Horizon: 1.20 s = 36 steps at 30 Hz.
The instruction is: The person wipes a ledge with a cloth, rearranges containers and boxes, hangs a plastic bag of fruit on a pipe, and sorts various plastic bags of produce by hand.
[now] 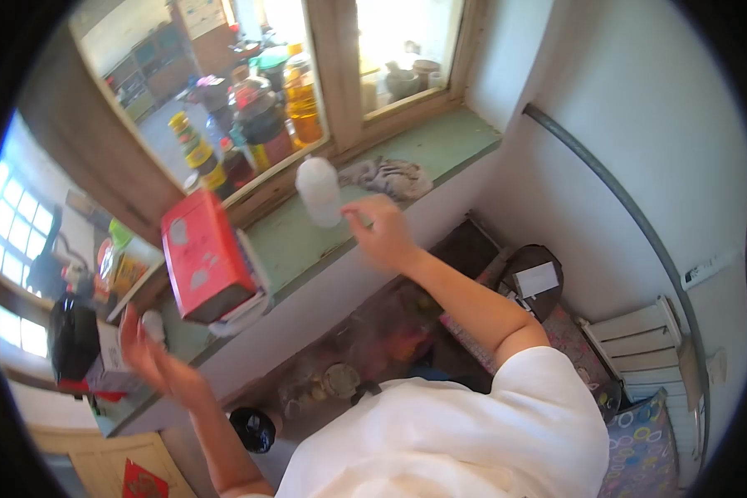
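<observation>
My left hand [162,363] is raised at the lower left with its fingers stretched out, open and holding nothing. Just behind it is a small white object [153,325] on the sill, partly covered by the fingers. My right hand [382,233] hovers over the sill's front edge, its fingers curled together; whether anything small is between them is hidden. Close to those fingertips stands a translucent white bottle [318,192], slightly blurred. A crumpled patterned rag [392,178] lies behind my right hand. Between the hands sits a red box [206,256] with pale patches.
The green windowsill [303,249] runs along a wood-framed window; sauce bottles [197,153] and an oil bottle [302,95] show through the glass. A black-topped box [75,336] stands at the left end. Below are a black-lined bin [252,429] and a white folding chair [639,340].
</observation>
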Tool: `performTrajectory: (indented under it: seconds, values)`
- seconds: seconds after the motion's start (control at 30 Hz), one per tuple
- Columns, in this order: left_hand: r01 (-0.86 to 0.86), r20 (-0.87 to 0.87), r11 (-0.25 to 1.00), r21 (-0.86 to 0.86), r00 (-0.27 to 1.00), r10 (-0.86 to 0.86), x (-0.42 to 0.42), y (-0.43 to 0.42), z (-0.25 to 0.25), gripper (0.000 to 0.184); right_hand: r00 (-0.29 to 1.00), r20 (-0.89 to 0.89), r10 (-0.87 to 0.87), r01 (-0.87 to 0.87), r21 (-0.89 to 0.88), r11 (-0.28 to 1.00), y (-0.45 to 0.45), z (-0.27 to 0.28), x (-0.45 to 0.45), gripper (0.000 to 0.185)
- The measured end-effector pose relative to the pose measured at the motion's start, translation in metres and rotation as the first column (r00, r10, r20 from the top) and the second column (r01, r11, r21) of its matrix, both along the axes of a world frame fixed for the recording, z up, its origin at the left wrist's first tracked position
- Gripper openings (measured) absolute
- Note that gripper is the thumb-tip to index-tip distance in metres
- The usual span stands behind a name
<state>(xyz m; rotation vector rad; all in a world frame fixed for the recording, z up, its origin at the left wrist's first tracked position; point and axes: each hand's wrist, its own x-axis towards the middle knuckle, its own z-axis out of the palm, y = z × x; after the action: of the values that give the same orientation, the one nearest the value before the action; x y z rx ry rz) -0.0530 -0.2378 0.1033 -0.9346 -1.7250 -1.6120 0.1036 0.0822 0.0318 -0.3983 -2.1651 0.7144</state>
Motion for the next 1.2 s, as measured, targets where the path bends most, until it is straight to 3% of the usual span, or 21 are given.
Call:
performTrajectory:
  seconds: [0.03,0.07,0.1,0.17,0.23,0.27,0.33,0.43,0.6,0.8,0.9,0.97,1.03,1.1,1.2]
  values:
    - [0.042,-0.168,0.991,0.126,0.985,-0.021,0.024,0.008,0.002,0.035,0.994,-0.003,-0.108,0.108,0.085,0.991,0.038,-0.015,0.003,0.02]
    - [0.116,-0.278,0.993,0.001,0.954,-0.111,0.05,0.018,0.005,0.033,0.978,-0.015,-0.21,0.21,0.164,0.964,0.071,-0.031,0.005,0.021]
    - [0.169,-0.376,0.977,-0.128,0.904,-0.206,0.073,0.035,0.006,0.03,0.976,0.035,-0.215,0.194,0.302,0.933,0.097,-0.046,0.002,0.021]
    - [0.308,-0.297,0.829,-0.467,0.828,-0.476,0.101,0.081,0.0,0.021,0.962,0.131,-0.238,0.127,0.555,0.822,0.143,-0.07,-0.015,0.021]
    - [0.436,-0.121,0.753,-0.492,0.822,-0.556,0.118,0.137,-0.023,0.012,0.969,0.2,-0.148,0.028,0.506,0.862,0.175,-0.089,-0.034,0.021]
    - [0.465,-0.062,0.734,-0.495,0.824,-0.564,0.121,0.161,-0.034,0.01,0.968,0.229,-0.099,-0.024,0.479,0.877,0.195,-0.095,-0.041,0.021]
    - [0.529,0.091,0.686,-0.5,0.82,-0.565,0.133,0.189,-0.058,0.009,0.903,0.296,-0.312,0.126,0.512,0.85,0.235,-0.088,-0.03,0.02]
    - [0.465,0.116,0.671,-0.578,0.86,-0.496,0.147,0.209,-0.082,0.01,0.769,0.31,-0.56,0.345,0.535,0.771,0.317,-0.088,0.008,0.018]
    - [0.513,0.393,0.563,-0.648,0.859,-0.329,0.182,0.22,-0.112,0.007,0.452,0.375,-0.809,0.675,0.449,0.585,0.447,-0.09,0.03,0.022]
    - [0.559,0.494,0.533,-0.635,0.824,-0.276,0.203,0.241,-0.111,0.006,0.515,0.287,-0.807,0.621,0.524,0.583,0.481,-0.095,0.043,0.019]
    - [0.568,0.478,0.508,-0.648,0.822,-0.309,0.203,0.245,-0.11,0.006,0.49,0.397,-0.776,0.539,0.562,0.628,0.465,-0.088,0.097,0.022]
    - [0.587,0.454,0.496,-0.639,0.809,-0.373,0.198,0.245,-0.119,0.007,0.522,0.351,-0.777,0.558,0.548,0.623,0.448,-0.085,0.141,0.02]
    - [0.604,0.448,0.487,-0.631,0.796,-0.407,0.195,0.245,-0.12,0.008,0.573,0.374,-0.729,0.614,0.393,0.685,0.435,-0.086,0.182,0.018]
    - [0.639,0.475,0.492,-0.591,0.769,-0.428,0.196,0.247,-0.124,0.009,0.515,0.567,-0.643,0.757,0.052,0.651,0.417,-0.062,0.198,0.019]
    - [0.673,0.49,0.485,-0.558,0.739,-0.461,0.195,0.246,-0.137,0.01,0.643,0.299,-0.705,0.753,-0.074,0.654,0.422,-0.076,0.192,0.026]
